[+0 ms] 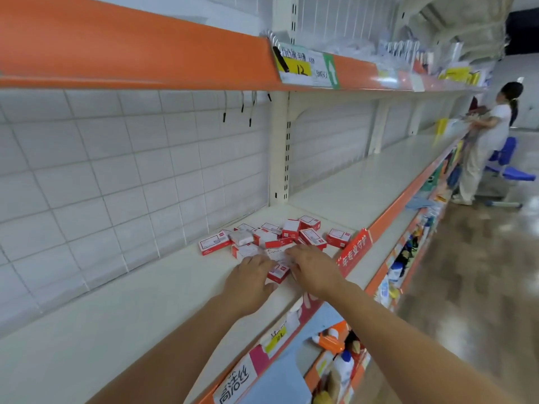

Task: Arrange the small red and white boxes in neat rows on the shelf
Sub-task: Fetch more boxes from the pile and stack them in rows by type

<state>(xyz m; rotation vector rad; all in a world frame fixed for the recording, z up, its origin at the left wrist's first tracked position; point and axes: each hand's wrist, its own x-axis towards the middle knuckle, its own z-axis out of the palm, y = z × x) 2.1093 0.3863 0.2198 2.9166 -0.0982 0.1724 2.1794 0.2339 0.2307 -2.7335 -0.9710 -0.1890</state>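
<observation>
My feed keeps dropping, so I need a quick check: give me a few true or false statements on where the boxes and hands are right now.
1. The red and white boxes already stand in neat rows. False: they lie in a loose jumble, some tilted and overlapping.
2. Both hands are at the near edge of the pile. True: the left hand and right hand meet over a box there.
3. The boxes sit on the top orange-edged shelf. False: they are on the white shelf below it.
4. A red sign stands at the shelf's front edge, right of the pile. True.
5. Another person stands further along the aisle. True.
</observation>
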